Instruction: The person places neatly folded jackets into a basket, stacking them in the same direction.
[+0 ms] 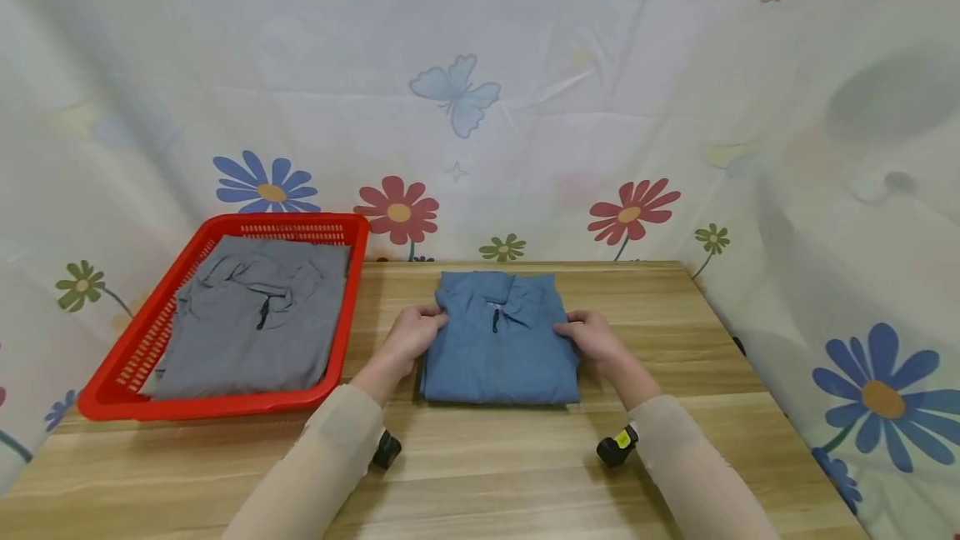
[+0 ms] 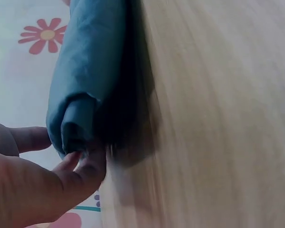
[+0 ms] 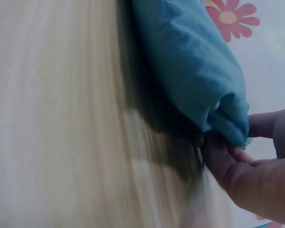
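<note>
A blue jacket [image 1: 498,361], folded into a neat rectangle with its collar and dark zipper pull on top, is at the middle of the table. My left hand [image 1: 414,332] pinches its left edge, thumb above and fingers beneath, as the left wrist view shows on the rolled blue fabric [image 2: 88,61]. On the opposite side my right hand [image 1: 596,336] pinches the right edge the same way. In the right wrist view, the blue cloth [image 3: 190,61] bulges over the fingers, with a shadow on the wood below it.
To the left stands a red plastic basket [image 1: 352,307] with a folded grey jacket [image 1: 255,340] in it. The wood-grain table [image 1: 487,473] meets a flower-printed curtain [image 1: 525,173] at the back and on the right. Small black devices are strapped under both wrists.
</note>
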Available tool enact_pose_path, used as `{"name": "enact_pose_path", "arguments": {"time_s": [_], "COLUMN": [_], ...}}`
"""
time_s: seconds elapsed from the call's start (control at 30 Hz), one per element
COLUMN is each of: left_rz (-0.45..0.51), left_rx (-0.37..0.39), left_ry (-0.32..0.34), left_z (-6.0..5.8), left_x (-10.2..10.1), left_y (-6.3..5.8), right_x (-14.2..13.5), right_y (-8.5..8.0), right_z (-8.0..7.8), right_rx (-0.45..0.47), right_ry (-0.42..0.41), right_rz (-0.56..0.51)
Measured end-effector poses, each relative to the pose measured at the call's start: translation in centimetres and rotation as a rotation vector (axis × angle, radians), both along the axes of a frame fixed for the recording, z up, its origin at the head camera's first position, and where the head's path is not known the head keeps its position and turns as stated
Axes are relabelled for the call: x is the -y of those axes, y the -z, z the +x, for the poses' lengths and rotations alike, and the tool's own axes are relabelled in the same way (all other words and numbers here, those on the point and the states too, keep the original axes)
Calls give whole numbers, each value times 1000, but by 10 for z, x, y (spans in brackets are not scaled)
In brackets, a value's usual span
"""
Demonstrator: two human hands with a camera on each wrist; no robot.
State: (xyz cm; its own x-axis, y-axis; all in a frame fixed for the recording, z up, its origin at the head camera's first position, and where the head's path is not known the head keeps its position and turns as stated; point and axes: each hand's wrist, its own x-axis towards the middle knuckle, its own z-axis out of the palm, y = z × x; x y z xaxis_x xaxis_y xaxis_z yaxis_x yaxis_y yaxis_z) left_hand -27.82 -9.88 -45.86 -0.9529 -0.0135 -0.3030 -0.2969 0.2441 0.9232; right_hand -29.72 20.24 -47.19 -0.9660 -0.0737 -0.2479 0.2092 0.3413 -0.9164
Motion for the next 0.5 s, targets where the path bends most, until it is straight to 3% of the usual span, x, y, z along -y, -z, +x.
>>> {"name": "enact_pose_path", "arguments": {"time_s": [0.2, 0.5], "left_rz": [1, 14], "left_rx": [-2, -22], "left_ry": [-43, -85], "left_z": [-1, 1], "left_x": [-1, 2], "left_y": [8, 8], "right_x": [-4, -8], "right_y": [2, -2], "right_z": [4, 7], "right_rx": [103, 122], "right_ry": [15, 9], "right_rz": [-160, -109]}}
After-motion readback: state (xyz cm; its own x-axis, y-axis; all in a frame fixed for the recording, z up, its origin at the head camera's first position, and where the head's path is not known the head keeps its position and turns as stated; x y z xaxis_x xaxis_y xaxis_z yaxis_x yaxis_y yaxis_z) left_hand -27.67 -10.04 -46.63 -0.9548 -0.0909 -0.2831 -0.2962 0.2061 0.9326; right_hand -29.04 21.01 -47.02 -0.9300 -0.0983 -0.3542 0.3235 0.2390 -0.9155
